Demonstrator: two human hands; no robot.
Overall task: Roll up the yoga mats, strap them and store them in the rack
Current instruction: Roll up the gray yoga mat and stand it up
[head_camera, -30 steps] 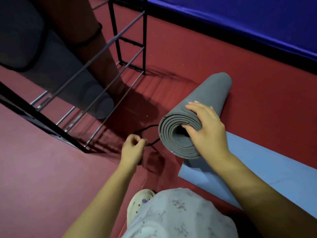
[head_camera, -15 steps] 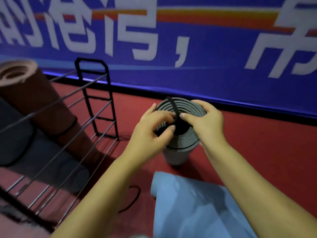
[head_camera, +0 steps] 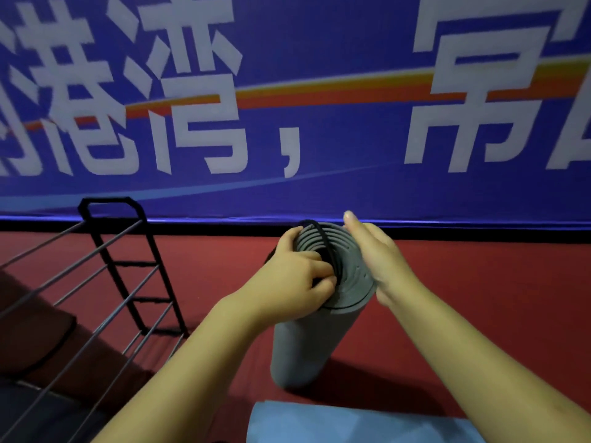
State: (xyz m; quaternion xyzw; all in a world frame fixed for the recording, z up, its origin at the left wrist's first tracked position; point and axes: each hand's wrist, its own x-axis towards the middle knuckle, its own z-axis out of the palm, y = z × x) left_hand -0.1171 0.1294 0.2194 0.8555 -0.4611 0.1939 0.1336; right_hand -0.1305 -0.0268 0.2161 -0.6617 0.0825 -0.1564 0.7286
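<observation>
Red floor (head_camera: 479, 298): L hand (head_camera: 297, 276) pulls strap (head_camera: 326, 247) over mat (head_camera: 319, 330).

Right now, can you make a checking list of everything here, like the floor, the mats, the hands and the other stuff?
Surface: red floor, bare patches showing.
Job's things: rolled grey mat standing on end; black strap looped over its top; rack at left holds rolled mats.
Clutter: flat blue mat at the bottom edge.
Hands: left hand pinches the strap; right hand presses the roll's side, fingers straight.
Cables: nothing seen.
Surroundings: blue banner with white characters.
</observation>
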